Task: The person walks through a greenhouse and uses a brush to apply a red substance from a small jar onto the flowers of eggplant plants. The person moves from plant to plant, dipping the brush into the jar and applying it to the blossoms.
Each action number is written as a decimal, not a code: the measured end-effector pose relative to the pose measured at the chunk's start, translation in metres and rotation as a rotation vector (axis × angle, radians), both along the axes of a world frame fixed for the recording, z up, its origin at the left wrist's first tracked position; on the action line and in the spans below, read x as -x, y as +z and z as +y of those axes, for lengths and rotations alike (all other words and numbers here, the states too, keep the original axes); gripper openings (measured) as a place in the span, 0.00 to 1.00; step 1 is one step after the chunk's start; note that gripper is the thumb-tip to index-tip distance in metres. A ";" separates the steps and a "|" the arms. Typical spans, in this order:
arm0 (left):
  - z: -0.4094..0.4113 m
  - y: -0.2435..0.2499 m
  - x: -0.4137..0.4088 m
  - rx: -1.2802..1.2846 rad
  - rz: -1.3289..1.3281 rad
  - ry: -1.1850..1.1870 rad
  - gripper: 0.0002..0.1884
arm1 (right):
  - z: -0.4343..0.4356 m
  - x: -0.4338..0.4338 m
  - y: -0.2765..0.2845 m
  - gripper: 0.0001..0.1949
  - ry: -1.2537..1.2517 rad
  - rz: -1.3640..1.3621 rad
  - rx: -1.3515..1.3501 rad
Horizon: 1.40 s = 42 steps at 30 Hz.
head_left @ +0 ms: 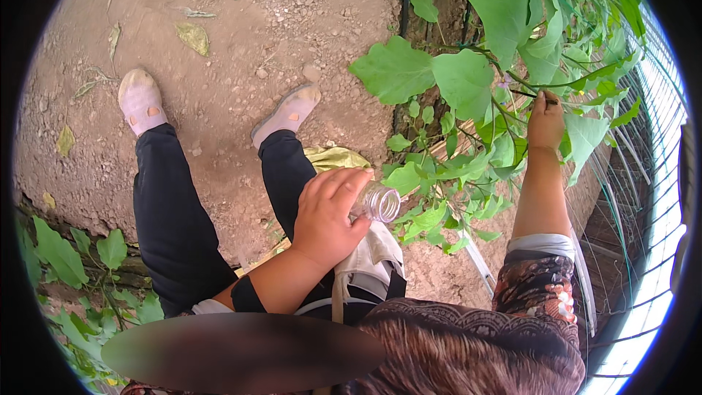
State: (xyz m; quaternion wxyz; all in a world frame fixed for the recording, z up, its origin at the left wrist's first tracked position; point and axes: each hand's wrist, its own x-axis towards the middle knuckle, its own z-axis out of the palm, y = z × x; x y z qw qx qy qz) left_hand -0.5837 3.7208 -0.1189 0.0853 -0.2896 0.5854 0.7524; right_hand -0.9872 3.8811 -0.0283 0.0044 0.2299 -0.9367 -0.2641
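My left hand [332, 211] is wrapped around a small clear jar [381, 203] with a threaded neck. The jar is tilted, its uncapped mouth facing right; its contents cannot be made out. Out among the eggplant-like leaves [463, 82], my right hand [545, 120] pinches a thin dark stick [524, 93] between thumb and fingers. The stick points left, towards a pale purple flower [503, 83]; I cannot tell whether they touch. Part of the flower is hidden by leaves and stems.
A beige bag [378, 252] hangs at my waist. Yellowish cloth or sacking [334, 158] lies beside my leg. A black hose [405, 0] runs along the plant row. Wires and plastic sheeting [641, 285] border the right. More plants [109, 252] grow at left.
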 end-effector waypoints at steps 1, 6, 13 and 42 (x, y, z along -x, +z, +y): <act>0.000 -0.001 0.000 0.002 0.000 0.001 0.33 | -0.005 -0.003 0.001 0.16 -0.081 0.005 -0.057; -0.004 -0.001 0.001 -0.010 0.011 0.008 0.32 | -0.017 -0.006 -0.001 0.15 -0.188 -0.108 0.096; -0.012 0.005 0.000 0.012 0.006 -0.004 0.31 | -0.023 -0.015 0.006 0.14 -0.150 0.014 -0.150; -0.049 0.006 0.005 0.038 -0.065 0.357 0.33 | -0.230 -0.227 0.090 0.17 0.163 -0.838 0.911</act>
